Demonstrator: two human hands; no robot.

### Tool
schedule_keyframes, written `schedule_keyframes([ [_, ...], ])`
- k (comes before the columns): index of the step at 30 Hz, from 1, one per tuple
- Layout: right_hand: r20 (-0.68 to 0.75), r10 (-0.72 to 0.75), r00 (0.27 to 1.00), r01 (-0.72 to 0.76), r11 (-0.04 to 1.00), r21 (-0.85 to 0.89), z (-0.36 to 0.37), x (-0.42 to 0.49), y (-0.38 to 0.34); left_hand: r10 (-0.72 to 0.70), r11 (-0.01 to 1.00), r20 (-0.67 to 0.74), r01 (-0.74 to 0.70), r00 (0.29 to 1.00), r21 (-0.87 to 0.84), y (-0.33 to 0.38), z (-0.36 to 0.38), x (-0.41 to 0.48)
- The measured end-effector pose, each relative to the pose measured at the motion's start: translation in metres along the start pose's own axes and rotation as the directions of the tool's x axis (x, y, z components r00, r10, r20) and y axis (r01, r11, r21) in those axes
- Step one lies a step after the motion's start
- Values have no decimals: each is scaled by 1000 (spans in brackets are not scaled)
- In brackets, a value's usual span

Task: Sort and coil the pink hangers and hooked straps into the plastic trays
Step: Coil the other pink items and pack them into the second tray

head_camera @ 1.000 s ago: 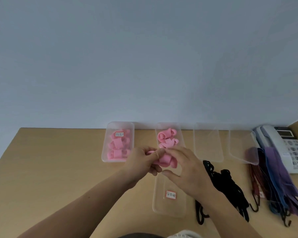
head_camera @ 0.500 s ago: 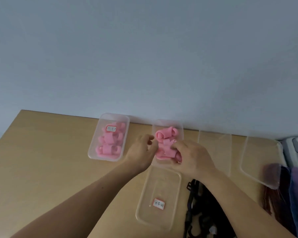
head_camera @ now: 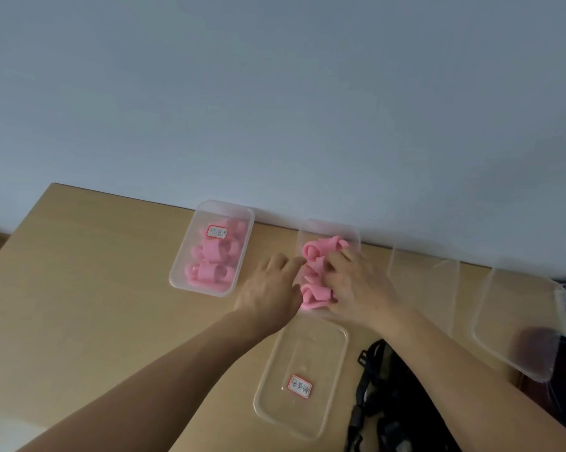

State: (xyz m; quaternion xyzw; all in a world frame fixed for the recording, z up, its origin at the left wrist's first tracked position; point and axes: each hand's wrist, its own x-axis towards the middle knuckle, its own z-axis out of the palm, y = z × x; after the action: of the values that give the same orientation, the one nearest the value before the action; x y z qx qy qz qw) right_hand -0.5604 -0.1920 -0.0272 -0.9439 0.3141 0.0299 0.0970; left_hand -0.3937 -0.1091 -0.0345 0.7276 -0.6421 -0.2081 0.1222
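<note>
Several coiled pink straps [head_camera: 317, 252] fill a clear plastic tray [head_camera: 330, 228] at the back middle of the table. My right hand [head_camera: 356, 285] lies over the near part of that tray, its fingers pressed on a pink coil [head_camera: 314, 296]. My left hand [head_camera: 270, 290] rests beside the tray's left wall, fingertips touching the pink coils. A second clear tray [head_camera: 180, 275] to the left holds more pink coils [head_camera: 208, 270] and a red-edged label. What my right palm covers is hidden.
An unfilled labelled tray [head_camera: 327, 415] lies in front of the hands. Black straps [head_camera: 392, 399] are piled at the lower right. Two more clear trays [head_camera: 418, 272] [head_camera: 516, 321] stand to the right, with dark coloured straps [head_camera: 555, 363] at the right edge. A wall runs behind the table.
The pink coil held between both hands above the table has gone down into the middle tray. Both hands moved forward with it. The view swung left, so the telephone left the frame.
</note>
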Motion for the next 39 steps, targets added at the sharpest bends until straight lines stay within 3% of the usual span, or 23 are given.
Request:
schedule_keyframes([
  [2, 9, 66, 998, -66, 998, -18, -2, -2, -4, 195, 967, -120, -170, 973, 190, 2, -2, 0],
  [4, 3, 68, 998, -68, 998, 7, 0, -4, -7, 317, 920, -131, -270, 940, 285, 8, -1, 5],
  [8, 34, 122, 992, -125, 987, 103, 10, -10, -6, 241, 893, 64, -248, 968, 375, 15, 6, 22],
  [14, -30, 130, 991, -123, 978, 170, 7, -17, -3, 245, 860, 82, -255, 966, 442, 10, 7, 30],
  [18, -229, 177, 957, -167, 984, 63, 4, -31, 1, 262, 854, 66, -263, 963, 449, 15, 6, 27],
  [22, -228, 164, 960, -173, 985, -21, 14, -30, -6, 338, 868, -5, -310, 941, 388, 12, 8, 25],
  [27, -292, 215, 932, -233, 972, -31, 20, -31, -5, 417, 852, 16, -397, 909, 342, 12, 9, 30],
  [34, -335, 329, 883, -369, 928, -59, 25, -31, -19, 390, 877, 5, -373, 921, 302, 10, 8, 28],
  [39, -358, 352, 865, -388, 921, -32, 22, -34, -22, 408, 882, -25, -386, 913, 271, 14, 8, 28],
])
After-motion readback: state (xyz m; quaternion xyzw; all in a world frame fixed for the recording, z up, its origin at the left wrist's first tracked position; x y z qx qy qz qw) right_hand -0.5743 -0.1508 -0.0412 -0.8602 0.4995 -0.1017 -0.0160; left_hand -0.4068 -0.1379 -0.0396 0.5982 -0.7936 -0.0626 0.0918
